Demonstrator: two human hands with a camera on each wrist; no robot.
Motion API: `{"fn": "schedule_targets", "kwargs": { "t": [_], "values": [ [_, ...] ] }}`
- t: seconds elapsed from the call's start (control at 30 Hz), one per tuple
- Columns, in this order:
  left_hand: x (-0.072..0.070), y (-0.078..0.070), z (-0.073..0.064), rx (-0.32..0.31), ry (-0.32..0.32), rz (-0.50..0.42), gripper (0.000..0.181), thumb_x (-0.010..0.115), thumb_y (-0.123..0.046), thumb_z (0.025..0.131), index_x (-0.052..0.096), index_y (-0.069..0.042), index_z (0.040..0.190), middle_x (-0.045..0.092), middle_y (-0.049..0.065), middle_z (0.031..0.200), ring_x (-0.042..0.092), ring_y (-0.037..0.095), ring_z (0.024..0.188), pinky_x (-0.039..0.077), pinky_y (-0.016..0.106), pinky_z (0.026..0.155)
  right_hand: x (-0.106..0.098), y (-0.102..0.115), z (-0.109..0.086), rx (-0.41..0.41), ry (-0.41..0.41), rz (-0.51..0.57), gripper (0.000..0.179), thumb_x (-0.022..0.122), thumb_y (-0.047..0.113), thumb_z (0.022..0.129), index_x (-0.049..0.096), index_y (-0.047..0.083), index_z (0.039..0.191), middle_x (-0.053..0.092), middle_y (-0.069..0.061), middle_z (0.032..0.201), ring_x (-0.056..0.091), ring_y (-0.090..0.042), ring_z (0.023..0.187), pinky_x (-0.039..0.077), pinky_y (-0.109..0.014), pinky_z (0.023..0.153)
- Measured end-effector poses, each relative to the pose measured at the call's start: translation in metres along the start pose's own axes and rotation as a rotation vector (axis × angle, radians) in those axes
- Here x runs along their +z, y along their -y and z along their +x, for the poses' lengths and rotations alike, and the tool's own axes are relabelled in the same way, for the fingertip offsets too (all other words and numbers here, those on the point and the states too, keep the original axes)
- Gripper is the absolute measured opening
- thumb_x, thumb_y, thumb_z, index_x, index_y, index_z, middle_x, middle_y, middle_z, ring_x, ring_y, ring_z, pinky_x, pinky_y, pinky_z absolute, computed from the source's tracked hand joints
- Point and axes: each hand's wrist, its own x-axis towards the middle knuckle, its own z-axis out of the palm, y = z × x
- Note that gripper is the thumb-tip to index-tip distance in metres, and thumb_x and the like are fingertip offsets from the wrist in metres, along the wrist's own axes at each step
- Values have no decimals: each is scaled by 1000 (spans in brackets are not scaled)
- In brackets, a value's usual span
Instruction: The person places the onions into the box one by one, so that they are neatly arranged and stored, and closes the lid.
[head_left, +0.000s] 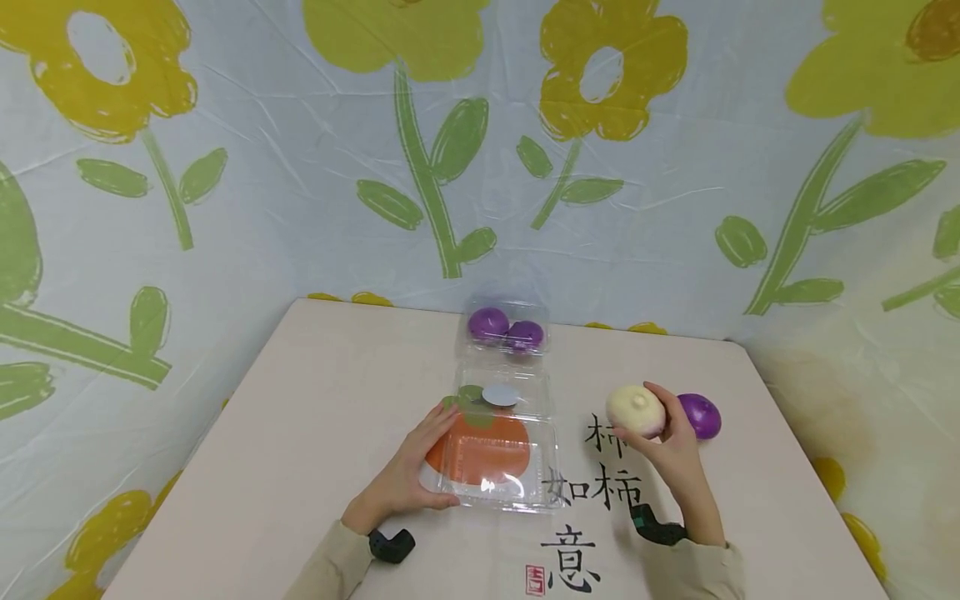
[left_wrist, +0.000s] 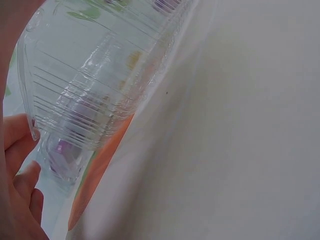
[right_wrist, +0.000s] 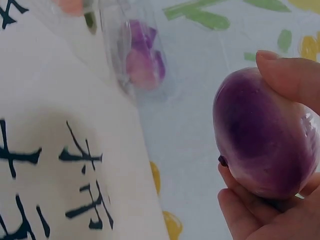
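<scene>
Clearly the right grip [head_left: 677,444] clamps a bulb [head_left: 632,418], nub [head_left: 638,400] toward the head camera, long axis crosswise

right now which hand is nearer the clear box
Left: the left hand holds the clear box at its left side; the right hand is apart, to its right, holding a ball.

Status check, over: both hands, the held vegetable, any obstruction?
Left hand grips edge of clear plastic container. Right hand holds purple-and-cream turnip-like vegetable. Loose purple vegetable beside right hand, not between it and container.
</scene>
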Motion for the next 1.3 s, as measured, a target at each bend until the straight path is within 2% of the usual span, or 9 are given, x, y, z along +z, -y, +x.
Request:
{"fn": "schedule_targets", "kwargs": {
  "t": [0.37, 0.63, 0.77, 0.87, 1.07, 1.3],
  "values": [
    [1, -2, -2, -15, 3, 7, 111, 84, -52, 70, 31, -5, 154, 24, 9, 163, 15, 41, 148, 25, 67, 110, 33, 17, 5, -49, 67, 65, 84, 81, 0, 79, 35, 3, 148, 44, -16, 143, 47, -6, 118, 40, -9, 93],
    [2, -2, -1, 8, -10, -7, 110, 77, -64, 74, 32, -1, 153, 25, 12, 162, 15, 43, 147, 25, 67, 110, 57, 28, 5, -42, 132, 55, 83, 82, 7, 80, 35, 9, 148, 44, -13, 143, 47, -17, 121, 40, -14, 95],
    [2, -2, 0, 7, -9, -8, 110, 77, -63, 74, 33, -1, 153, 25, 11, 162, 15, 43, 148, 26, 67, 110, 69, 36, 2, -51, 176, 69, 81, 81, 9, 82, 34, 9, 148, 43, -12, 143, 46, -24, 123, 42, -17, 95],
    [2, 0, -1, 3, -6, -9, 109, 79, -61, 73, 32, -2, 153, 25, 11, 162, 15, 42, 148, 26, 67, 110, 78, 40, 1, -53, 202, 68, 81, 81, 10, 82, 34, 9, 148, 43, -12, 143, 47, -27, 125, 45, -24, 97],
    [2, 2, -1, 5, -6, -13, 108, 79, -60, 74, 32, -3, 154, 25, 11, 162, 14, 41, 149, 25, 67, 110, 98, 48, -3, -44, 245, 88, 82, 82, 12, 80, 35, 12, 147, 44, -13, 143, 49, -31, 123, 45, -47, 100],
    [3, 4, -1, 12, -11, -16, 108, 83, -53, 72, 32, -4, 154, 25, 12, 162, 14, 42, 148, 24, 66, 111, 123, 52, -10, -10, 294, 121, 82, 83, 15, 80, 35, 15, 147, 47, -12, 142, 50, -31, 124, 41, -55, 103]
  ]
}}
